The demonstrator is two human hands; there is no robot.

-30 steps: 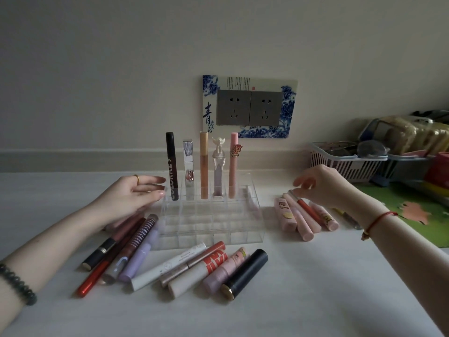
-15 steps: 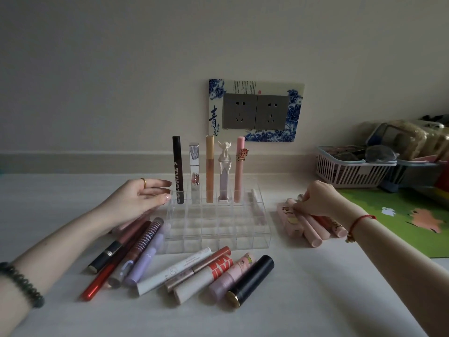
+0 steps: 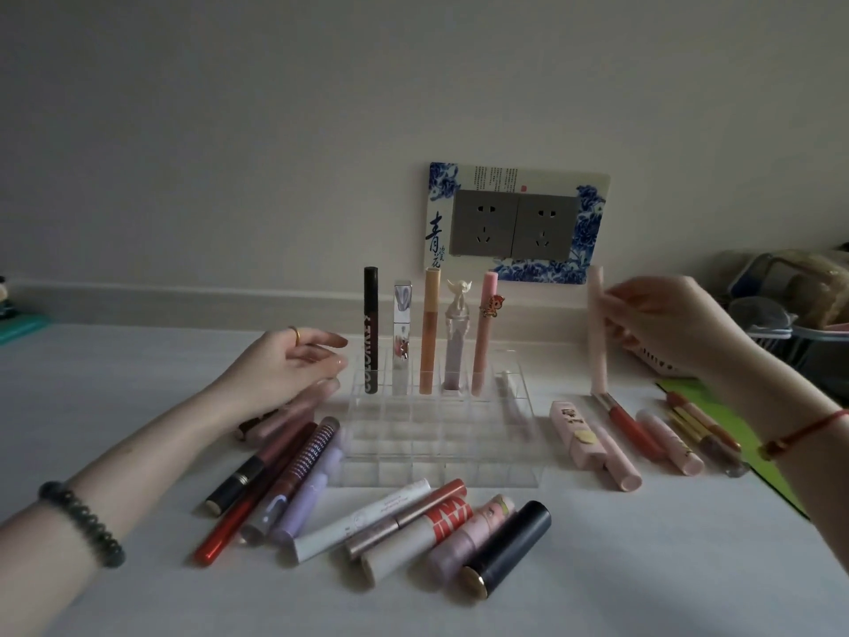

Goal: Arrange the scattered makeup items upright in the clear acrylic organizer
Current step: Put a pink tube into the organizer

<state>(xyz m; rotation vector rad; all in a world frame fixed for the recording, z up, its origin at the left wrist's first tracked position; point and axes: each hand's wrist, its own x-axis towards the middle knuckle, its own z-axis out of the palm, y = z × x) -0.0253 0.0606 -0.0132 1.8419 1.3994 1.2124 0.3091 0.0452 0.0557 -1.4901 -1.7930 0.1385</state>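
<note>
Where the white tabletop [image 3: 597,567] lies nearest me, a black cylindrical lipstick with a gold end [image 3: 510,549] and several pink, white and red tubes lie flat just in front of the clear acrylic grid organizer [image 3: 436,471]. More lie at the organizer's left, a lilac plastic tube [image 3: 312,489] among them; pale pink tubes [image 3: 615,462] lie at its right. My left hand [image 3: 285,370] sits at the organizer's left rear corner, fingers loosely curved, holding nothing. Right of the organizer, my right hand [image 3: 666,324] pinches a slim pale pink tube [image 3: 597,333] upright. Five slim items stand in the organizer's back row, the black mascara [image 3: 370,328] leftmost.
</note>
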